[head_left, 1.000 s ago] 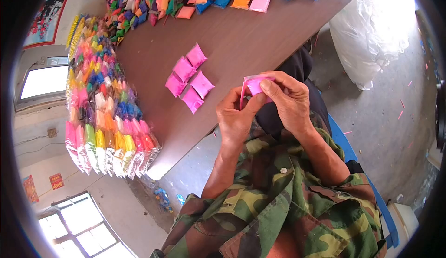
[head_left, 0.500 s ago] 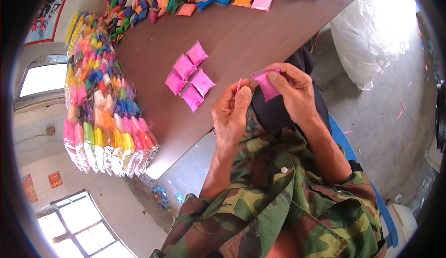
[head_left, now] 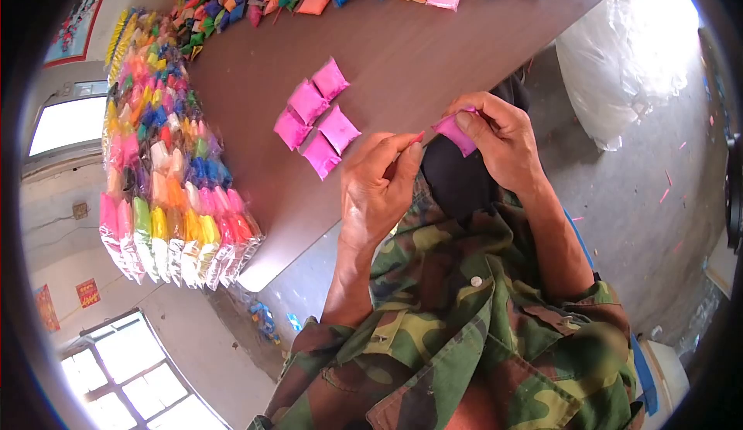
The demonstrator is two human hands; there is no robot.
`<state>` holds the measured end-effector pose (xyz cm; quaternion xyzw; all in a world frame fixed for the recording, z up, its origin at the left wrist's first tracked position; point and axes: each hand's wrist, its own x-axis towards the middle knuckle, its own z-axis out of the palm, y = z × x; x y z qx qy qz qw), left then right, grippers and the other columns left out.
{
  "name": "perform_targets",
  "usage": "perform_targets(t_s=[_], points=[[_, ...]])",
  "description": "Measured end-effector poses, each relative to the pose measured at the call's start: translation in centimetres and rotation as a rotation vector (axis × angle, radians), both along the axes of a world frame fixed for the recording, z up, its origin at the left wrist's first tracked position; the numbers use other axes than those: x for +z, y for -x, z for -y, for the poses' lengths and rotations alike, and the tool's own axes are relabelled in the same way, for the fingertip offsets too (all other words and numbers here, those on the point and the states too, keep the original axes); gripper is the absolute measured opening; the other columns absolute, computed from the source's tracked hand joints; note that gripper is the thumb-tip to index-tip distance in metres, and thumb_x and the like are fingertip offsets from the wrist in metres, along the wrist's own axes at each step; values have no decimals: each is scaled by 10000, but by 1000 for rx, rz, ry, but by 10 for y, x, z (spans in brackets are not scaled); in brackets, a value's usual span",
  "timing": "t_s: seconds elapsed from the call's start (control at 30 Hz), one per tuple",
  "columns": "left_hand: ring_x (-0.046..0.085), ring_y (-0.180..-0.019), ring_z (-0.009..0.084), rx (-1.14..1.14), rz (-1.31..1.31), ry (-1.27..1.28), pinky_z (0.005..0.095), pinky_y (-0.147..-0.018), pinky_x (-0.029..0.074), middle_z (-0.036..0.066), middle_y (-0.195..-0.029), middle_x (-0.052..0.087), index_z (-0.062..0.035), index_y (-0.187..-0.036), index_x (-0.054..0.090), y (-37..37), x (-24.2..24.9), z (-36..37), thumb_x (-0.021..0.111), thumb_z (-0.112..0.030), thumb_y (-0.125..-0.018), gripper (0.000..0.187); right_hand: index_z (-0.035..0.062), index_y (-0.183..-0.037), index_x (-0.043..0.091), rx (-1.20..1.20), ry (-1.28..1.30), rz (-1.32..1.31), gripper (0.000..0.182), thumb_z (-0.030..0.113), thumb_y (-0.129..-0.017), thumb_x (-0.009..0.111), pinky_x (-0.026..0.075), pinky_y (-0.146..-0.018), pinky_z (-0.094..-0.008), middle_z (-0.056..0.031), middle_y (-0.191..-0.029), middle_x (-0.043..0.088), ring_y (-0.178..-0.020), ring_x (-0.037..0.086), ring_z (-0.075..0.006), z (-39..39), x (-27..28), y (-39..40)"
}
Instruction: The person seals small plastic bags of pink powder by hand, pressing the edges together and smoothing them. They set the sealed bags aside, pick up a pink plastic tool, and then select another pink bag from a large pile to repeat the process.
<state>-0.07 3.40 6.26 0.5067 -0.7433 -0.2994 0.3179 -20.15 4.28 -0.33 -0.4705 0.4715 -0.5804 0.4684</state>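
Above my lap, my right hand [head_left: 501,140] pinches a small pink packet [head_left: 452,130] in clear film between thumb and fingers. To the left of it, my left hand [head_left: 378,182] is closed in a pinch on a thin pink strip [head_left: 417,139], of which only a short end shows at the fingertips. The two hands are a little apart. Several similar pink packets [head_left: 339,129] lie grouped on the brown table [head_left: 255,82], just beyond my left hand.
Bundles of colourful bagged packets [head_left: 166,182] stack along the table's left edge. A heap of loose packets [head_left: 232,0] covers its far side. Right of the table stands a large translucent plastic bag [head_left: 611,66]. Pink scraps [head_left: 664,195] litter the grey floor [head_left: 627,221].
My left hand has turned, and the strip that stood upright at its fingertips now points toward the packet. My right hand has risen slightly, still with the packet, which has tilted.
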Motion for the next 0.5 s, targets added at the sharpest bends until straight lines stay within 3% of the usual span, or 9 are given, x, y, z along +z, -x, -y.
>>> perform_targets(t_s=[0.1, 0.3, 0.4, 0.5], points=[[616, -711, 118, -41, -4, -16, 280, -632, 498, 87, -895, 728, 0, -1157, 775, -7, 6, 5, 726, -62, -1009, 168, 14, -1088, 727, 6, -6, -28, 81, 21, -1035, 667, 467, -700, -256, 10, -867, 640, -781, 554, -69, -2, 5, 3], [618, -719, 75, 16, -206, -268, 261, -643, 512, 66, -884, 738, 30, -1137, 744, -4, 12, 7, 730, -64, -1018, 152, 1, -1062, 730, 46, 21, -41, 74, 16, -1027, 667, 478, -717, -253, 5, -855, 651, -796, 567, -72, -5, 10, 7], [613, -700, 78, -75, -187, -309, 256, -630, 497, 58, -869, 734, 13, -1076, 755, -6, 15, 14, 762, -61, -991, 113, -3, -1054, 731, 60, 13, -63, 71, 22, -1026, 671, 484, -723, -255, 5, -855, 652, -801, 568, -73, -7, 14, 9], [605, -689, 77, -165, -59, -168, 256, -614, 474, 47, -837, 721, -7, -1040, 779, -5, 26, 23, 792, -59, -954, 100, -8, -1056, 734, 85, -2, -76, 75, 28, -1023, 677, 487, -723, -257, 5, -849, 652, -801, 567, -72, -9, 20, 12]])
